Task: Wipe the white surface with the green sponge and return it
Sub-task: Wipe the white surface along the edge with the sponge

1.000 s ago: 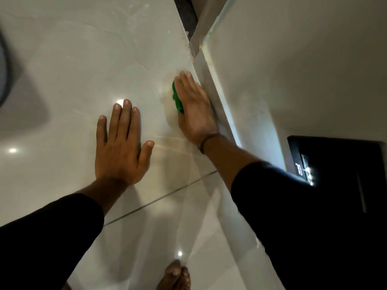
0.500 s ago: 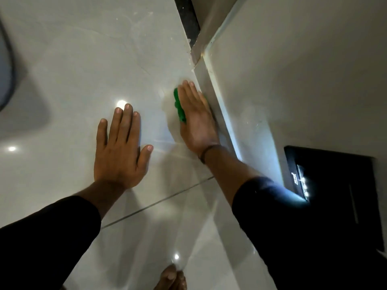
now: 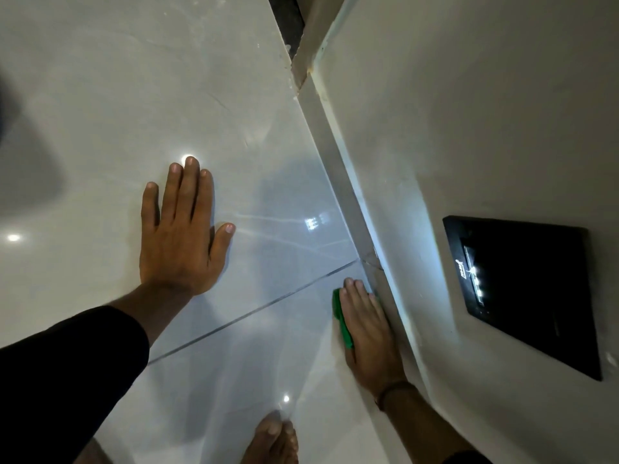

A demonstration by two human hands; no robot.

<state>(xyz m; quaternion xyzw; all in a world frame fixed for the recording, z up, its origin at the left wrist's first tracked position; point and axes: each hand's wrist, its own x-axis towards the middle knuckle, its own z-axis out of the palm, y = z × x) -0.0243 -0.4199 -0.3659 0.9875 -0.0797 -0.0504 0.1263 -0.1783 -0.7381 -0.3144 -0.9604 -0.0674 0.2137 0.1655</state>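
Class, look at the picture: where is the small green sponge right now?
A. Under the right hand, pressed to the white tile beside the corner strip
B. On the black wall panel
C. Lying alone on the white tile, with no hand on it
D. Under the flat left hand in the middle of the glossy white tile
A: the green sponge shows beneath the right hand by the corner strip, while the left hand lies flat and bare.

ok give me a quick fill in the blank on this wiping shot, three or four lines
1. The right hand presses a sponge whose colour is ____.
2. The left hand lies ____ on the white surface, fingers spread, holding nothing.
3. The sponge sits just below the dark ____ line that crosses the surface.
4. On the wall to the right of the sponge hangs a ____ panel with small lights.

Missing words: green; flat; grout; black
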